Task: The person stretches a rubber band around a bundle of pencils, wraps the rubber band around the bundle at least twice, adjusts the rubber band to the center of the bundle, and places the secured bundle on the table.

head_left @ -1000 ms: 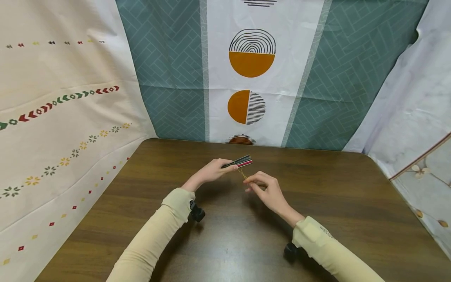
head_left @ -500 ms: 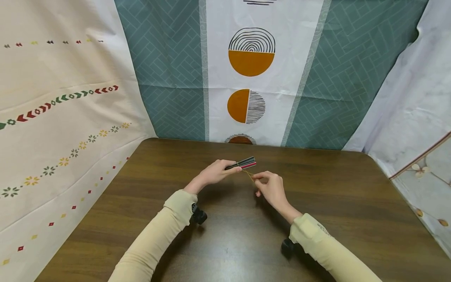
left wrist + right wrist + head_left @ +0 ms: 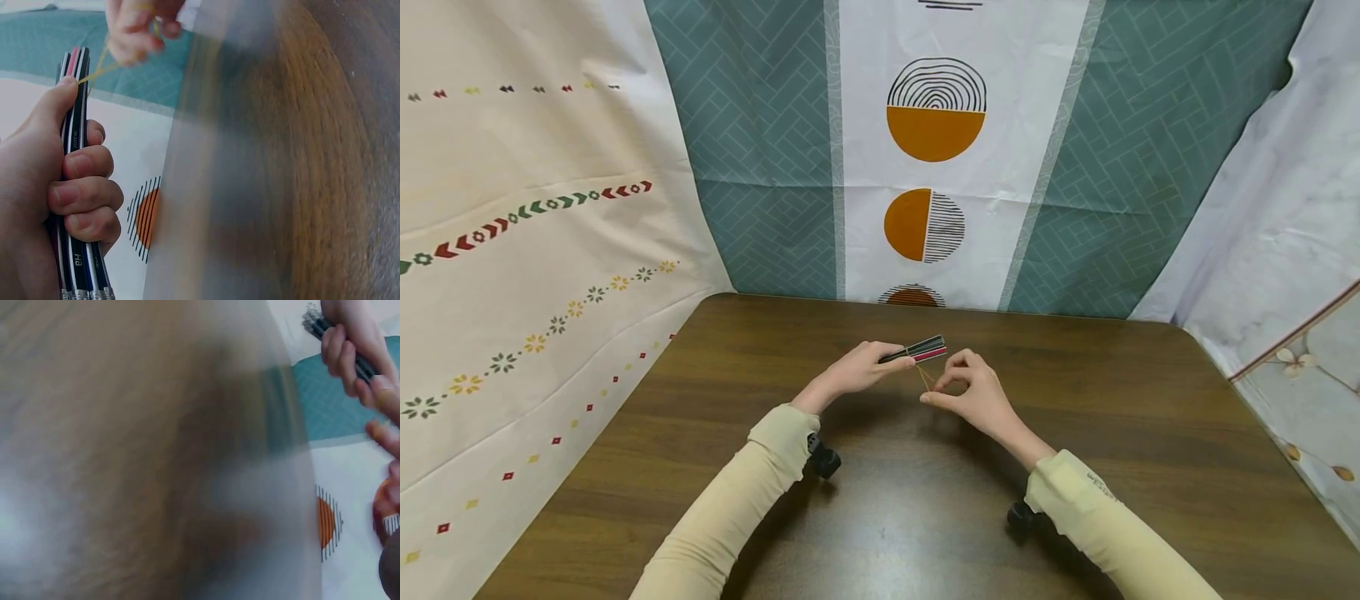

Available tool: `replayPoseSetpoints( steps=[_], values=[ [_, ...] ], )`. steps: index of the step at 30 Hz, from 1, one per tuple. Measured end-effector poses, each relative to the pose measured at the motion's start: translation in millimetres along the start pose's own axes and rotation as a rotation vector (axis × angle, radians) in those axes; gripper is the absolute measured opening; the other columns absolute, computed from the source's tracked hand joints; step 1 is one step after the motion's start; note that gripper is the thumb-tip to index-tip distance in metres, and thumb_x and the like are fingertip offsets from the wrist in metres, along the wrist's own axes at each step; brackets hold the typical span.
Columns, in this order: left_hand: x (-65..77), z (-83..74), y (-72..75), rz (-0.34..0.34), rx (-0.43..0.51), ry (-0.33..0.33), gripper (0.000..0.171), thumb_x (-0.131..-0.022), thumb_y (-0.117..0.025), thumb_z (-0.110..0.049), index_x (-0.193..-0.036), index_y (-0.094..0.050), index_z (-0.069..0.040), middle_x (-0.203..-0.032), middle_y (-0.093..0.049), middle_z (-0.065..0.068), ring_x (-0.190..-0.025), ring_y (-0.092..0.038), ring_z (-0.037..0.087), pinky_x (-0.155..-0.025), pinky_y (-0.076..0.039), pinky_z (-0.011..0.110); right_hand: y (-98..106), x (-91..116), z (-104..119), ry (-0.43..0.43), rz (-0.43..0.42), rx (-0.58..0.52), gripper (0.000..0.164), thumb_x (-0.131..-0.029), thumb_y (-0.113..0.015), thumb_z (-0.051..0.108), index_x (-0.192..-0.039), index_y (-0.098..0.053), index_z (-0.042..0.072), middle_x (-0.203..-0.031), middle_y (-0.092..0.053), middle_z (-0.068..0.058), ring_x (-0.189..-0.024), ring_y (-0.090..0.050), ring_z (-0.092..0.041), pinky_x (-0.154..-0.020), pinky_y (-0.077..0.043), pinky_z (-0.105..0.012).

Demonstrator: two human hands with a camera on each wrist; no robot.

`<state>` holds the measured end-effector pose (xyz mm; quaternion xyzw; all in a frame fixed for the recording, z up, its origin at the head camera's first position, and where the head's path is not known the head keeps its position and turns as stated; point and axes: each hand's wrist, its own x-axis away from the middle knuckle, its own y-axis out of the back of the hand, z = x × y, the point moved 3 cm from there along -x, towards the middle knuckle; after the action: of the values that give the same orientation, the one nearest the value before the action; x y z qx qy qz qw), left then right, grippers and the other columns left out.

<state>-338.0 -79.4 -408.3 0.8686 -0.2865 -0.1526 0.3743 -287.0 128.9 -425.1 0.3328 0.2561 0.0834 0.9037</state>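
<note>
My left hand (image 3: 853,368) grips a bundle of slim pencils (image 3: 76,125), mostly black with white stripes and one with a red stripe. In the left wrist view its fingers (image 3: 89,195) wrap round the bundle, with metal ferrules at the lower end. A thin yellow rubber band (image 3: 100,72) runs from the bundle, near the left thumb, to my right hand (image 3: 979,398). The right fingers are bent and hold the band stretched, thumb and index apart. In the right wrist view the right fingers (image 3: 386,440) are blurred near the bundle (image 3: 365,367).
A brown wooden table (image 3: 880,483) lies beneath both hands. Behind it hangs a teal and white patterned cloth (image 3: 775,167). Pale cloths line the left (image 3: 550,275) and right sides. A black wrist camera (image 3: 823,458) sits under the left cuff.
The left hand and pencils have shifted slightly right. My right hand drew the band rightward, then came back a little; its thumb and index have spread apart.
</note>
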Motion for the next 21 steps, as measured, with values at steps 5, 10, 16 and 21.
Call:
replayPoseSetpoints(
  steps=[5,10,16,21],
  values=[
    [1.9,2.0,2.8,-0.008,0.019,0.003,0.046,-0.102,-0.049,-0.046,-0.104,-0.066,-0.002,-0.07,-0.044,-0.002,-0.061,-0.041,0.01,-0.065,-0.039,0.027,1,9,10,0.368,-0.185,-0.007,0.027,-0.07,-0.089,0.012,-0.061,-0.064,0.017,-0.095,-0.057,0.0,-0.087,-0.046,-0.012,-0.074,-0.04,-0.022],
    [2.5,0.8,2.2,0.0,0.051,-0.001,0.045,-0.102,-0.049,-0.044,-0.106,-0.066,-0.003,-0.069,-0.044,-0.001,-0.059,-0.04,0.01,-0.063,-0.038,0.027,0,13,16,0.403,-0.064,-0.161,0.024,-0.078,-0.083,0.009,-0.067,-0.065,0.02,-0.082,-0.066,0.003,-0.067,-0.05,-0.006,-0.057,-0.04,-0.018],
    [4.7,-4.4,-4.2,0.058,0.057,-0.049,0.042,-0.103,-0.049,-0.041,-0.113,-0.067,-0.004,-0.075,-0.053,0.012,-0.059,-0.039,0.011,-0.062,-0.037,0.026,12,11,8,0.105,0.098,0.061,0.017,-0.082,-0.08,0.035,-0.073,-0.068,0.028,-0.062,-0.052,0.01,-0.056,-0.039,-0.004,-0.052,-0.031,-0.019],
    [9.6,-10.6,-10.6,0.133,0.007,-0.123,0.034,-0.102,-0.053,-0.037,-0.109,-0.067,-0.006,-0.078,-0.056,0.008,-0.063,-0.04,0.008,-0.063,-0.036,0.023,27,6,6,0.001,0.17,0.295,0.031,-0.076,-0.077,0.059,-0.077,-0.069,0.029,-0.067,-0.055,0.011,-0.062,-0.043,-0.006,-0.055,-0.036,-0.024]
  ],
)
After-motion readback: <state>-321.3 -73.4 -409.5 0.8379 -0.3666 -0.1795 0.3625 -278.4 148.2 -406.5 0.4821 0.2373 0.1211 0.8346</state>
